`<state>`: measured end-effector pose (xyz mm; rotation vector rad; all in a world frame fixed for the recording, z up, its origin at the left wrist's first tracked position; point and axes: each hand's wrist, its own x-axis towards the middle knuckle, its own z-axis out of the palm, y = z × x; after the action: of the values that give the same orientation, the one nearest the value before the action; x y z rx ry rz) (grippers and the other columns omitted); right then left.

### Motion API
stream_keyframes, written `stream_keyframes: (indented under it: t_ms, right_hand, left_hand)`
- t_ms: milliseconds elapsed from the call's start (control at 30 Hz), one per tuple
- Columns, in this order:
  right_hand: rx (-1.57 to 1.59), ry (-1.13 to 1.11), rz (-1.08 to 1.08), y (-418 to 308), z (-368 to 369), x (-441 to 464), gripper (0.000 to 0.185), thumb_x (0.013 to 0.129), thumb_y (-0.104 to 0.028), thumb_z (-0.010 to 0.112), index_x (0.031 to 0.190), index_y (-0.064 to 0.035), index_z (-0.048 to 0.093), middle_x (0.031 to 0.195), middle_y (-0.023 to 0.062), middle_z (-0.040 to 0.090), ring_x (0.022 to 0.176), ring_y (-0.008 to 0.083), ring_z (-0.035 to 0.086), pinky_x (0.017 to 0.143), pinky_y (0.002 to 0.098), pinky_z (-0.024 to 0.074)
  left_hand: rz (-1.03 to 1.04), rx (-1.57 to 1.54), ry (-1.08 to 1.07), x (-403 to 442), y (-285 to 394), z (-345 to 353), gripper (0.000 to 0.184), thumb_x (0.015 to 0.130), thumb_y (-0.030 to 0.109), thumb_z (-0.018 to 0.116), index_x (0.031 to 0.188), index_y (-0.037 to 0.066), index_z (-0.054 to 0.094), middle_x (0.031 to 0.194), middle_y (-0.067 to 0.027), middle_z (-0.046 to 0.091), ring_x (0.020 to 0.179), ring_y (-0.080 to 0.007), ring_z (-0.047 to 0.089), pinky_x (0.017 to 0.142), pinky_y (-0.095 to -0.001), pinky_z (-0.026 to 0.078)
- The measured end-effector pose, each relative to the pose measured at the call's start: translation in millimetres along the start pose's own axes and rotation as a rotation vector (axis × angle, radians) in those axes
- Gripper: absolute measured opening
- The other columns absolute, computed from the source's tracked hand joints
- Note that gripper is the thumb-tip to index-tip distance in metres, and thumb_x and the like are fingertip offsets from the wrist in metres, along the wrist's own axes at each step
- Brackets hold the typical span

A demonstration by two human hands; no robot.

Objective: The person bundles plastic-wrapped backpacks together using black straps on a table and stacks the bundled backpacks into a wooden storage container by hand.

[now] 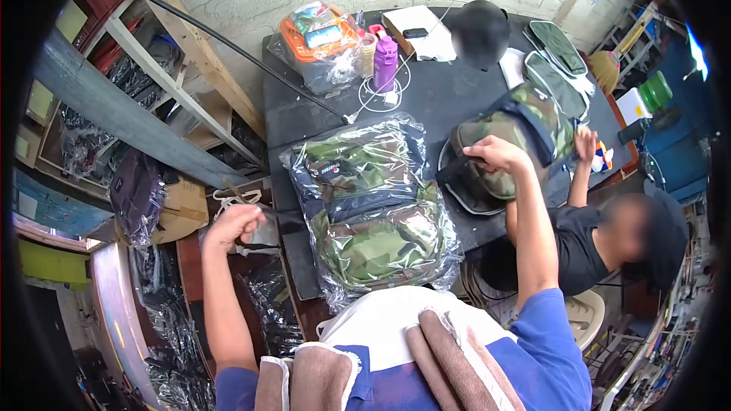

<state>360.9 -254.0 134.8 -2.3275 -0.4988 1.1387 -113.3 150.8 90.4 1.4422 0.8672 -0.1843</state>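
A camouflage backpack (373, 171) in clear plastic wrap lies flat on the black table in front of me. To its left, my left hand (234, 228) is closed in a pinch at the table's edge, with a dark strap running from it towards the backpack. My right hand (499, 154) is closed on a black strap (452, 170) at the backpack's upper right side. Behind that hand rests a second camouflage backpack (502, 133), unwrapped, beside a co-worker.
A seated co-worker (586, 240) at right has a hand (585, 142) by the second backpack. Along the back stand an orange-lidded bin (320, 38), a purple bottle (385, 63), a white cable (365, 99) and a black round object (480, 34). Green fabric panels (560, 49) lie at far right.
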Motion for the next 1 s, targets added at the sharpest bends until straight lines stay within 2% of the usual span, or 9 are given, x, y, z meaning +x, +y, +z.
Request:
stream_keyframes:
  t_ms: [167,233,333,500,600,667,733,867,1000]
  right_hand:
    - [0.940,-0.114,-0.126,-21.5,67.6,-37.6,0.032,0.105,-0.036,0.064,0.081,-0.0164,0.053,0.062,-0.0080,0.042,0.048,0.0058,0.032,0.052,0.0274,0.0406]
    - [0.813,-0.165,-0.125,-41.1,126.9,-45.5,0.026,0.104,-0.033,0.064,0.100,-0.0071,0.064,0.083,0.0076,0.070,0.064,0.0165,0.067,0.065,0.0392,0.0613]
    - [1.124,-0.626,0.063,-21.2,224.0,6.7,0.040,0.109,-0.033,0.056,0.120,0.0048,0.060,0.120,0.0214,0.072,0.090,0.0301,0.076,0.075,0.0469,0.0656]
    - [1.238,-0.994,0.115,5.9,227.7,47.1,0.028,0.105,-0.034,0.063,0.106,-0.0062,0.063,0.091,0.0070,0.071,0.061,0.0136,0.064,0.047,0.0302,0.0514]
    - [0.887,-0.394,-0.097,-35.7,234.0,0.7,0.023,0.106,-0.031,0.053,0.093,-0.0140,0.062,0.071,-0.0025,0.056,0.051,0.0068,0.040,0.044,0.0259,0.0321]
    - [1.030,-0.456,-0.107,-39.7,242.0,3.7,0.023,0.105,-0.026,0.047,0.091,-0.0152,0.062,0.070,-0.0038,0.057,0.053,0.0067,0.043,0.047,0.0255,0.0348]
    - [0.931,-0.204,-0.029,-50.2,245.8,-6.7,0.018,0.104,-0.022,0.059,0.094,-0.0106,0.069,0.071,-0.0048,0.057,0.059,0.0066,0.047,0.052,0.0250,0.0372]
    - [0.480,-0.313,-0.289,-17.6,170.7,-21.8,0.019,0.095,-0.017,0.072,0.108,-0.0041,0.077,0.089,0.0017,0.072,0.072,0.0073,0.061,0.063,0.0232,0.0486]
    - [0.952,0.028,-0.178,44.5,122.0,29.4,0.027,0.097,-0.009,0.068,0.124,-0.0042,0.064,0.079,-0.0017,0.063,0.066,0.0086,0.055,0.057,0.0229,0.0437]
  left_hand:
    - [0.322,-0.111,0.031,-66.0,75.4,96.2,0.032,0.105,0.023,0.061,0.125,-0.001,0.061,0.075,-0.0015,0.061,0.054,-0.0094,0.055,0.048,-0.0242,0.045]
    - [0.294,-0.174,0.013,-72.4,84.2,170.9,0.045,0.105,0.019,0.058,0.144,0.000,0.050,0.080,-0.0049,0.064,0.053,-0.0104,0.058,0.047,-0.0250,0.049]
    - [0.376,0.189,-0.354,-53.1,65.7,264.6,0.046,0.102,0.006,0.054,0.144,-0.005,0.042,0.084,-0.0122,0.068,0.062,-0.0201,0.067,0.056,-0.0314,0.056]
    - [0.704,1.135,-0.202,-38.8,63.0,277.3,0.028,0.097,0.029,0.063,0.113,0.009,0.074,0.092,-0.0175,0.071,0.086,-0.0341,0.071,0.078,-0.0443,0.057]
    - [0.830,1.049,0.447,12.8,115.0,259.3,0.038,0.092,0.043,0.067,0.094,0.007,0.079,0.098,-0.0184,0.074,0.095,-0.0379,0.071,0.082,-0.0498,0.056]
    - [0.338,1.186,-0.048,67.2,142.5,260.5,0.039,0.094,0.033,0.066,0.107,-0.002,0.074,0.099,-0.0243,0.075,0.094,-0.0387,0.073,0.085,-0.0473,0.056]
    - [0.380,1.076,-0.366,134.4,130.1,274.0,0.034,0.094,0.022,0.059,0.113,-0.001,0.075,0.105,-0.0281,0.074,0.095,-0.0408,0.073,0.087,-0.0457,0.056]
    - [0.369,1.040,-0.242,141.6,132.7,279.5,0.036,0.095,0.020,0.045,0.100,0.000,0.074,0.104,-0.0290,0.073,0.099,-0.0433,0.072,0.089,-0.0518,0.055]
    - [0.919,1.042,-0.053,108.7,67.3,259.0,0.033,0.100,0.033,0.057,0.085,0.005,0.066,0.085,-0.0195,0.071,0.082,-0.0430,0.068,0.074,-0.0532,0.052]
